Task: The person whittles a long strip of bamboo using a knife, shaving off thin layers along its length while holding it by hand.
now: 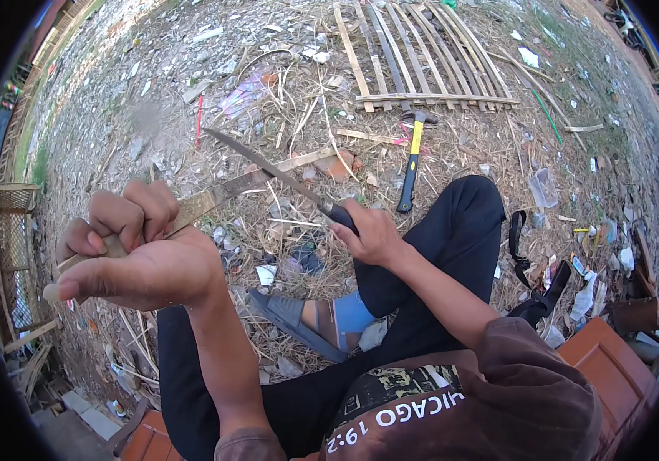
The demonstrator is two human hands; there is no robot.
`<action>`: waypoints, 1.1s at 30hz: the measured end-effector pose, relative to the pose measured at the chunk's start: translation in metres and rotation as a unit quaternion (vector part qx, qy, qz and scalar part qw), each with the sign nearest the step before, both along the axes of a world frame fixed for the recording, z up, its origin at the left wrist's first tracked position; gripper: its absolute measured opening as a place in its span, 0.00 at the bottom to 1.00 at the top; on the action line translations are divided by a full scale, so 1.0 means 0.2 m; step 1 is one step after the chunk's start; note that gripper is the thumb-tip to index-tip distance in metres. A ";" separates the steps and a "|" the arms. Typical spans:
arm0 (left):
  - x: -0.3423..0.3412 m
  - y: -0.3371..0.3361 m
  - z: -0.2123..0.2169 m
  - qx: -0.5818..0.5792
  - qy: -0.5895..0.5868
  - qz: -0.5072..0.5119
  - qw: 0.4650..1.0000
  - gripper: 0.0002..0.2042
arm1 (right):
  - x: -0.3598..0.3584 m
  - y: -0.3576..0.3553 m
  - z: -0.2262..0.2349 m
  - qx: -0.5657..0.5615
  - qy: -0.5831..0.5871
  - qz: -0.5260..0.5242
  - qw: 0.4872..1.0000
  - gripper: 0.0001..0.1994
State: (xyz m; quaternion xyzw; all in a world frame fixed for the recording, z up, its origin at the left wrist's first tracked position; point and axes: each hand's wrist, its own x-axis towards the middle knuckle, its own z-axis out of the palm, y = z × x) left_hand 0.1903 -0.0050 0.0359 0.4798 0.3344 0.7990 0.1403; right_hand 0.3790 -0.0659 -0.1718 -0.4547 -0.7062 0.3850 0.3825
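My left hand (157, 265) is raised at the left with its fingers curled around a flat bamboo strip (226, 190). The strip slants up to the right, its far end near the middle of the view. In my right hand (379, 240) is the dark handle of a long-bladed knife (256, 160). Its blade points up and to the left and crosses the strip; whether the two touch I cannot tell. A hammer (414, 157) with a yellow and black handle lies on the ground beyond my right hand.
A slatted bamboo panel (429, 58) lies at the far side. Shavings and litter cover the ground. My sandalled foot (299, 319) rests below my hands. A black strap (519, 246) lies at the right, a clear plastic container (543, 188) above it. A lattice frame (18, 261) stands far left.
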 end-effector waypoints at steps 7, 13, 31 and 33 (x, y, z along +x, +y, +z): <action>-0.01 -0.03 -0.04 -0.024 -0.001 0.005 1.000 0.29 | -0.03 0.04 0.20 -0.108 -0.110 -0.053 0.987 0.17; 0.06 -0.01 -0.07 -0.026 0.029 0.020 0.999 0.29 | 0.05 0.09 -0.12 -0.255 -0.207 -0.184 0.927 0.21; 0.04 0.03 0.10 -0.027 0.026 -0.008 0.999 0.29 | 0.04 0.02 -0.24 -0.430 0.117 -0.143 0.884 0.24; 0.05 0.03 0.10 -0.021 0.027 0.011 0.999 0.29 | 0.03 0.03 -0.26 -0.360 0.064 -0.160 0.917 0.22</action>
